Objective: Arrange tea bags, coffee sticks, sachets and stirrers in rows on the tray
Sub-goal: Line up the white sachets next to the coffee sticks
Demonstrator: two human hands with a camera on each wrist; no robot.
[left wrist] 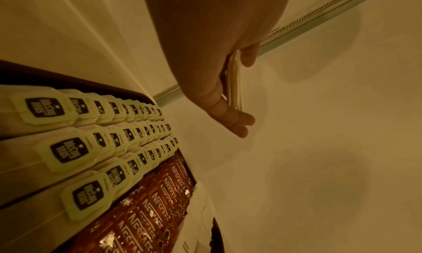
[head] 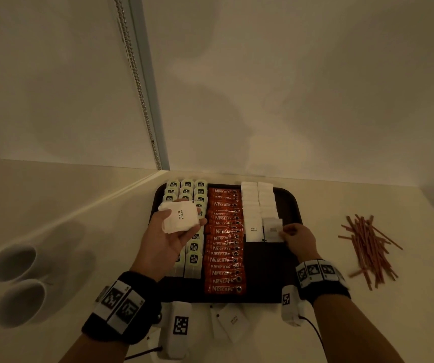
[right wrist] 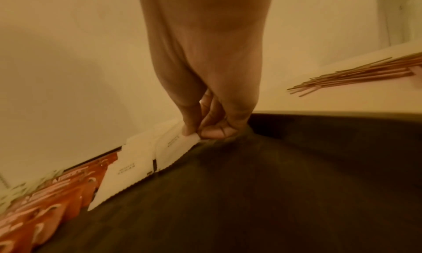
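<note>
So the dark brown rectangular plastic tray [head: 288, 203] sits against the far edge of the pale surface [head: 341, 305]. Three rows of green-tagged tea bags [head: 193, 260] fill its left side, then a row of red Nescafe coffee sticks [head: 223, 260], then two rows of white paper sugar sachets [head: 254, 205]. The left hand [head: 168, 239] hovers palm-up above the tea bags, fingers and thumb curled round a small stack of white sugar sachets [head: 180, 216]. The right hand [head: 298, 238] is down on the tray, pinching the corner of the nearest sachet [head: 272, 230] in the right row. The reddish-brown wooden stirrers [head: 370, 250] lie piled near the surface's right edge, well apart from both hands.
</note>
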